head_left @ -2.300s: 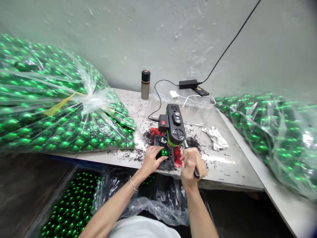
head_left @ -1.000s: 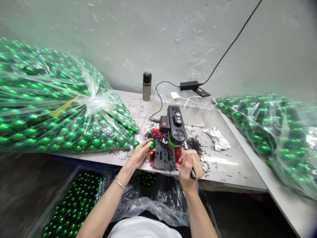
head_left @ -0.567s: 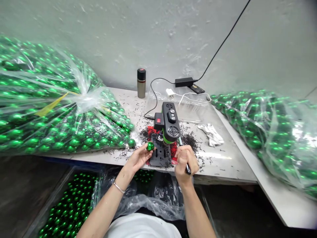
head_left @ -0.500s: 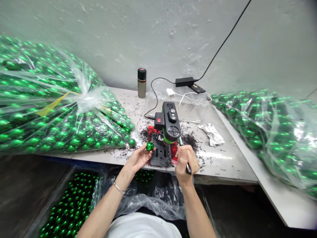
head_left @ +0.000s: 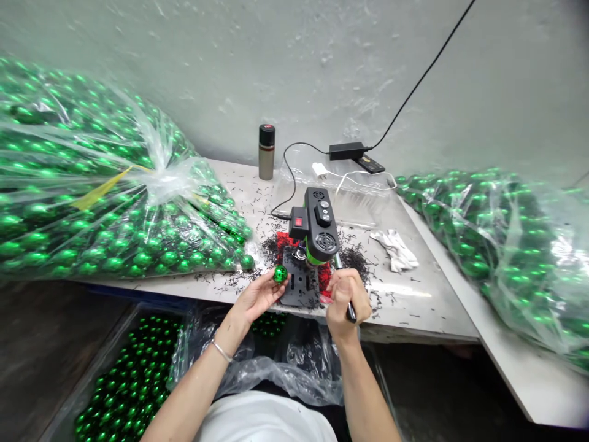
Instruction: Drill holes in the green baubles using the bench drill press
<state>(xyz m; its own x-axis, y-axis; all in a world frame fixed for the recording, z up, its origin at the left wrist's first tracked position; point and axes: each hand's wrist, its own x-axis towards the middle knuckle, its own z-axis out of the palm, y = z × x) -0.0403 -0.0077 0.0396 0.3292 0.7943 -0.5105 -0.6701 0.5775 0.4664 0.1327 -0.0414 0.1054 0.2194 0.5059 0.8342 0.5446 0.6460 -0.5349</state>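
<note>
My left hand (head_left: 258,296) pinches a shiny green ball (head_left: 280,274) between thumb and fingertips. It holds the ball just left of a small black-and-green bench drill press (head_left: 321,224), over the front of its slotted base plate (head_left: 299,294). My right hand (head_left: 348,302) is wrapped round the black grip of the lever (head_left: 351,313) on the machine's right side. A red switch (head_left: 299,221) shows on the machine's left. Short black shavings (head_left: 352,265) and a red sheet (head_left: 325,277) lie about the base.
A large clear bag of green balls (head_left: 115,202) fills the table's left; another bag (head_left: 488,239) lies at right. A bottle (head_left: 266,152), power adapter (head_left: 346,151) and white gloves (head_left: 396,250) stand or lie behind. Below the table edge is a bin of green balls (head_left: 129,380).
The whole view has shifted slightly. My left hand still holds the green ball beside the machine and my right hand stays on the lever; little else differs.
</note>
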